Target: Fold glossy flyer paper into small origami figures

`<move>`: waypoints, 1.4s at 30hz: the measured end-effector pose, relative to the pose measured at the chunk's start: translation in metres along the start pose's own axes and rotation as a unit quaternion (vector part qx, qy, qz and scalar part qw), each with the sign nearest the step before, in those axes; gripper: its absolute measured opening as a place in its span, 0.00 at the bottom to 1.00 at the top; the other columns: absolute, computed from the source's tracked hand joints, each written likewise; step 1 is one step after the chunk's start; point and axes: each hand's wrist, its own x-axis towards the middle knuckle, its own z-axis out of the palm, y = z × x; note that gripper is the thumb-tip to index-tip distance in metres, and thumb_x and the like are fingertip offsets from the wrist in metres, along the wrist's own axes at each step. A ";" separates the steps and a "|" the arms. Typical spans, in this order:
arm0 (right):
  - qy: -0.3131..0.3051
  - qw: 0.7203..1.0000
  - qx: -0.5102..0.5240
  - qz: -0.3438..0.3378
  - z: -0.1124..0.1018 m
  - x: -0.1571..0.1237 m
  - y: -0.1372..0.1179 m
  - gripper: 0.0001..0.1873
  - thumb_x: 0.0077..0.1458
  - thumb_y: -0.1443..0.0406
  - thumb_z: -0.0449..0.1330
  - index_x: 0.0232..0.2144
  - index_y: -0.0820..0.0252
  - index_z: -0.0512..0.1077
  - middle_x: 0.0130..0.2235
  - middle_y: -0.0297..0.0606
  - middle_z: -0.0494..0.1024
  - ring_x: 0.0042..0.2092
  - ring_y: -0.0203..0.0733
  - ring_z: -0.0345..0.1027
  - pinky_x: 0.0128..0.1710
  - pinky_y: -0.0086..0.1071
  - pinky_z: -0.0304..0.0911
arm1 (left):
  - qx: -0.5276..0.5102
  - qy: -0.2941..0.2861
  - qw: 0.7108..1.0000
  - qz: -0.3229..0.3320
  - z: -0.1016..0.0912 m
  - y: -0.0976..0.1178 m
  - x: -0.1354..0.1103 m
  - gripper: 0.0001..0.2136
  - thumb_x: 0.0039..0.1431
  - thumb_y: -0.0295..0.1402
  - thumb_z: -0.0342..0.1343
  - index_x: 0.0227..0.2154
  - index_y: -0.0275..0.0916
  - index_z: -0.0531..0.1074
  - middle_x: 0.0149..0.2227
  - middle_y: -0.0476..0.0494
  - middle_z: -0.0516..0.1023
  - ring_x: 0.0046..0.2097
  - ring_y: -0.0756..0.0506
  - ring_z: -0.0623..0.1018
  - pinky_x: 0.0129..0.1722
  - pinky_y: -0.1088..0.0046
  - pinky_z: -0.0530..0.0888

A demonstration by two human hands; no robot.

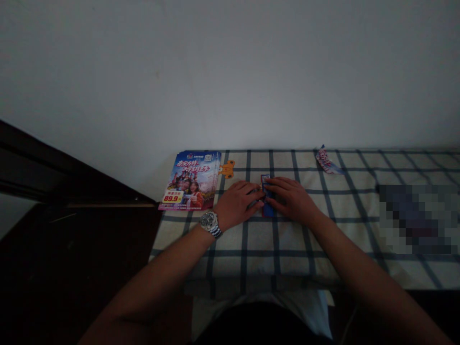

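Hands: left hand (pixel 237 205) and right hand (pixel 290 199), fingers curled, pinching from both sides
Item: blue card (pixel 268 208), between the hands, lying on checked cloth (pixel 287 268)
Nearby: stack of printed brochures (pixel 189 181); orange cutout (pixel 227 168); crumpled printed strip (pixel 326 160)

89.9 on the top leaflet (pixel 189 179)

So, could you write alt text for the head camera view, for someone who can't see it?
A left hand and right hand meet over a small blue paper on a checked cloth. A stack of colourful leaflets lies beside the watch-wearing left wrist.
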 end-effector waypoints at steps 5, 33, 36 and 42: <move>0.001 1.000 0.006 0.002 0.001 0.000 0.000 0.20 0.65 0.59 0.60 0.57 0.54 0.73 0.62 0.42 0.75 0.63 0.54 0.67 0.61 0.53 0.64 | 0.002 0.004 1.000 -0.001 0.000 0.000 -0.001 0.15 0.72 0.42 0.50 0.54 0.42 0.75 0.56 0.42 0.75 0.56 0.40 0.73 0.61 0.53 0.69; 0.000 1.000 -0.003 0.016 0.003 0.003 0.002 0.19 0.69 0.60 0.55 0.58 0.55 0.74 0.61 0.43 0.75 0.60 0.53 0.68 0.62 0.52 0.64 | 0.004 -0.012 1.000 0.026 0.004 0.005 -0.001 0.14 0.71 0.38 0.53 0.54 0.39 0.74 0.57 0.40 0.74 0.59 0.40 0.72 0.64 0.56 0.70; -0.008 1.000 -0.003 0.016 0.002 0.003 0.002 0.19 0.70 0.60 0.54 0.59 0.56 0.73 0.63 0.41 0.74 0.62 0.52 0.67 0.63 0.51 0.63 | -0.003 -0.016 1.000 0.026 0.005 0.005 -0.001 0.15 0.71 0.38 0.53 0.54 0.38 0.73 0.58 0.41 0.74 0.59 0.40 0.72 0.64 0.57 0.71; -0.011 1.000 -0.001 0.015 0.002 0.003 0.004 0.20 0.70 0.60 0.54 0.61 0.53 0.71 0.63 0.38 0.74 0.63 0.52 0.67 0.63 0.52 0.64 | -0.012 -0.016 0.999 0.028 0.006 0.004 -0.002 0.17 0.71 0.39 0.52 0.58 0.40 0.71 0.58 0.41 0.74 0.59 0.41 0.73 0.63 0.57 0.71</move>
